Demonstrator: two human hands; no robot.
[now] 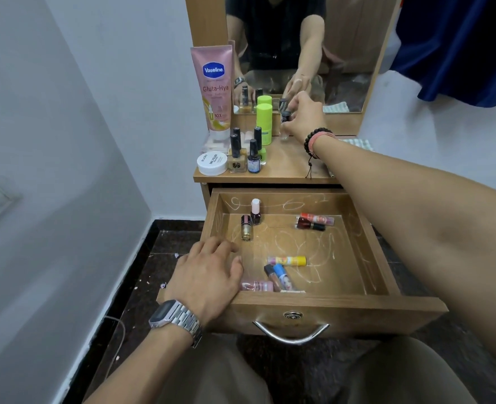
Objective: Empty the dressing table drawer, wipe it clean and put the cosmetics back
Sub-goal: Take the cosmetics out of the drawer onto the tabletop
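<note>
the emptying was under way but not finished. the drawer [299, 307] stood pulled out, its floor and walls marked with pale scribbles, so no wiping had been done as far as the view showed. several cosmetics had already reached the counter [287, 167]: a pink vaseline tube [215, 88] leaning by the mirror [343, 53], a white jar [212, 163], a cluster of nail polish bottles [245, 154] and a green stick [263, 123].

the right hand [305, 118] was stretched over the counter, its fingers [292, 112] curled round a small dark-capped bottle [285, 123], apparently setting it down beside the green stick; the blur made it hard to say whether the base touched the wood.

the left hand [209, 275] rested flat on the drawer's near-left corner, fingers [222, 246] loosely spread, holding nothing.

still inside lay two small bottles [251, 221] at the back left, red tubes [314, 222] at the back right, a yellow-and-pink tube [287, 260] in the middle, and a few more tubes [273, 279] near the front. a checked cloth [360, 142] lay on the counter's right edge. clearing the rest, wiping and restocking all remained
</note>
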